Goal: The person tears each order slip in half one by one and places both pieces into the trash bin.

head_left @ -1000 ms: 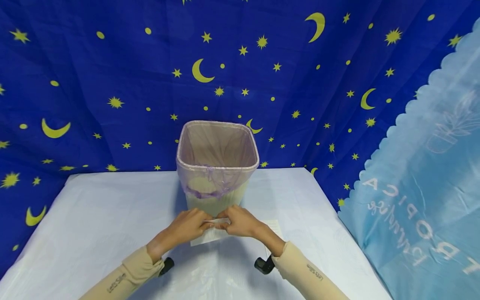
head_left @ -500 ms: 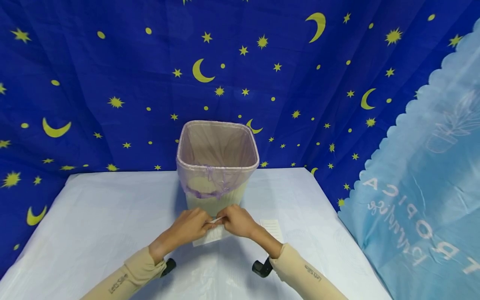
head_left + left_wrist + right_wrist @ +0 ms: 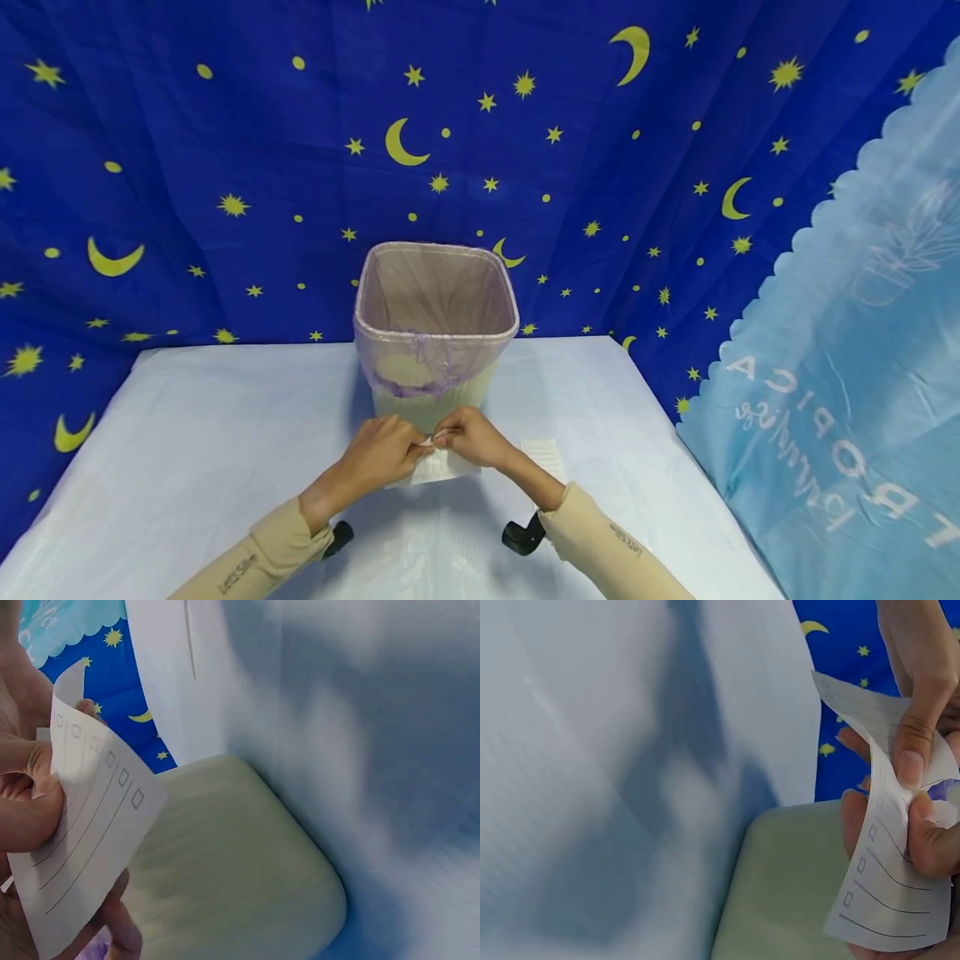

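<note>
Both hands hold one small white checklist sheet (image 3: 450, 468) in front of the bin, low over the table. My left hand (image 3: 378, 454) pinches its upper edge from the left in the head view. From the right, my right hand (image 3: 474, 438) pinches the same edge, the two thumbs nearly meeting. Printed lines and small checkboxes show on the paper (image 3: 105, 817) in the left wrist view. In the right wrist view the sheet (image 3: 889, 877) bends sharply at the thumbs; I cannot tell whether it is torn there.
A pale bin (image 3: 435, 410) with a purple translucent liner (image 3: 405, 358) stands just beyond the hands. Another lined paper (image 3: 543, 457) lies on the white-covered table (image 3: 247, 417), right of the right hand. A blue star-patterned curtain (image 3: 262, 167) hangs behind.
My right hand has turned and its fingers have shifted on the sheet's edge. The sheet's lower part has swung to the right. The bin has stayed in place.
</note>
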### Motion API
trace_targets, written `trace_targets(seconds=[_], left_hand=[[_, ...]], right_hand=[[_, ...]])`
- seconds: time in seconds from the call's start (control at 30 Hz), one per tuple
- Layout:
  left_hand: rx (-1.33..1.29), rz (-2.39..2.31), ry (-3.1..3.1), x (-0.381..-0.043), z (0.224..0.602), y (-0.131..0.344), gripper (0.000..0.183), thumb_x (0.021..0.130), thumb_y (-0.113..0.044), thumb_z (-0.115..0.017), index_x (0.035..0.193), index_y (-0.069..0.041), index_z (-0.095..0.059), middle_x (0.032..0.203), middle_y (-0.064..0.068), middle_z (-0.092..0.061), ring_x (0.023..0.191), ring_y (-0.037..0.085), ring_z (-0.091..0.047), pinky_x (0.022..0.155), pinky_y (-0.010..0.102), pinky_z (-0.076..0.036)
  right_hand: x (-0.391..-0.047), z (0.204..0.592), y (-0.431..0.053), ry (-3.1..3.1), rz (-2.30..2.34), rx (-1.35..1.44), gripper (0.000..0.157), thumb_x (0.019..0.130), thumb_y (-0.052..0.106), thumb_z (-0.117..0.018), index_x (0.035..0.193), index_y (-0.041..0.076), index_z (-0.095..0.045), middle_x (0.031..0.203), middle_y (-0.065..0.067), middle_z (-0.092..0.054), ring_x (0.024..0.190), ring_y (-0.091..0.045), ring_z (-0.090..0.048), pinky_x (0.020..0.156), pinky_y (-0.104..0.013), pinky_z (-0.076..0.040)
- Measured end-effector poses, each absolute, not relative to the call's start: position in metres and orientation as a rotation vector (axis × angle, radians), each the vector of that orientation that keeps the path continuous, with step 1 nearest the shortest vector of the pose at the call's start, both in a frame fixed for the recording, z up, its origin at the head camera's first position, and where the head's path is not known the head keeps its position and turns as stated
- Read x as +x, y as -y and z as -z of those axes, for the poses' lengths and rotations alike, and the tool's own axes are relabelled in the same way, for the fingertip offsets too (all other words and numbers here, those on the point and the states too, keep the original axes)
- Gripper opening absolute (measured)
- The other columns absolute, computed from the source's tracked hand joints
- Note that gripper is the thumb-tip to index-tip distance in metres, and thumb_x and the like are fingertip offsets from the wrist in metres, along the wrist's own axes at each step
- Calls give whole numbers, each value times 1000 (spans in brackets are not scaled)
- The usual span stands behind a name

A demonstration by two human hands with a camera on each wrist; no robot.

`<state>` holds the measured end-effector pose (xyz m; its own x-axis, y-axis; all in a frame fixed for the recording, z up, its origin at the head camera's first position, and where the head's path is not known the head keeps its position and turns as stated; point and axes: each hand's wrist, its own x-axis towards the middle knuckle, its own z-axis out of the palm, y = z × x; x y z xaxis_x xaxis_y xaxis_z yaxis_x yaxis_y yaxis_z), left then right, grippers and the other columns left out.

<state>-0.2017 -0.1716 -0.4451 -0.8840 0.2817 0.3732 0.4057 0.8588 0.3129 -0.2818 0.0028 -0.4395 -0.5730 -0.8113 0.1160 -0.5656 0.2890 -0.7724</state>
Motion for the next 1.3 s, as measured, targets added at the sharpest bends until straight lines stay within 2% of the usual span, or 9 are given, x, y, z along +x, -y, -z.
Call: trace_targets(seconds=[0.17, 0.37, 0.5, 0.6, 0.77, 0.9, 1.0, 1.17, 1.3], left_hand=[[-490, 632, 2833, -199, 443, 169, 53, 86, -26, -74, 54, -23, -32, 52, -12, -20, 45, 1, -23, 44, 19, -21], [-465, 741, 2943, -197, 442, 169, 50, 84, -25, -76, 54, -23, -36, 51, -13, -24, 44, 1, -26, 44, 20, -20], [-488, 704, 2926, -197, 443, 172, 39, 85, -21, -75, 56, -21, -48, 52, -12, -28, 46, 1, -27, 45, 21, -22], [-505, 680, 2920, -197, 445, 173, 37, 85, -22, -75, 57, -21, -51, 52, -13, -29, 46, 1, -28, 45, 21, -23], [-510, 690, 2933, -197, 447, 171, 46, 85, -23, -75, 54, -23, -40, 51, -13, -26, 45, 2, -25, 44, 21, -21], [-440, 699, 2952, -196, 448, 169, 45, 86, -25, -74, 55, -21, -42, 52, -11, -28, 46, 4, -28, 45, 22, -23], [-414, 693, 2943, -195, 447, 170, 42, 86, -25, -74, 55, -20, -45, 51, -11, -29, 45, 4, -29, 44, 22, -24], [-445, 703, 2867, -196, 444, 169, 54, 88, -24, -72, 50, -24, -34, 49, -15, -19, 43, 1, -20, 42, 18, -17], [-459, 682, 2812, -196, 442, 168, 53, 86, -15, -70, 47, -23, -34, 49, -16, -14, 44, 0, -15, 42, 17, -13]], right_hand=[[-282, 438, -3, -2322, 997, -1332, 15, 85, -4, -65, 70, -4, -69, 57, 6, -45, 53, 3, -32, 52, -14, -29], [-275, 428, 1, -2431, 677, -1376, 26, 88, 2, -65, 63, 9, -60, 58, 10, -44, 53, 1, -32, 49, -14, -28], [-271, 423, 0, -2531, 509, -1319, 3, 82, 11, -73, 79, 12, -73, 72, 9, -62, 66, -2, -46, 55, -19, -37], [-269, 423, -1, -2583, 451, -1303, 20, 76, 14, -78, 97, 15, -78, 90, 8, -72, 75, -4, -52, 60, -23, -43], [-267, 429, -3, -2609, 499, -1349, 14, 79, 12, -77, 93, 15, -80, 87, 7, -75, 64, 0, -46, 55, -17, -41], [-265, 431, -4, -2628, 597, -1392, 10, 82, 11, -75, 90, 15, -80, 85, 6, -76, 60, 3, -43, 53, -14, -39], [-265, 432, -4, -2618, 698, -1400, 11, 83, 8, -74, 90, 12, -80, 88, 2, -76, 59, 5, -44, 54, -12, -40], [-268, 435, -2, -2559, 893, -1415, 11, 79, -2, -72, 84, 5, -79, 85, -5, -76, 61, 5, -47, 56, -10, -41], [-272, 437, 0, -2464, 1057, -1387, 10, 74, -7, -71, 79, -1, -77, 78, -10, -75, 64, -2, -58, 61, -12, -45]])
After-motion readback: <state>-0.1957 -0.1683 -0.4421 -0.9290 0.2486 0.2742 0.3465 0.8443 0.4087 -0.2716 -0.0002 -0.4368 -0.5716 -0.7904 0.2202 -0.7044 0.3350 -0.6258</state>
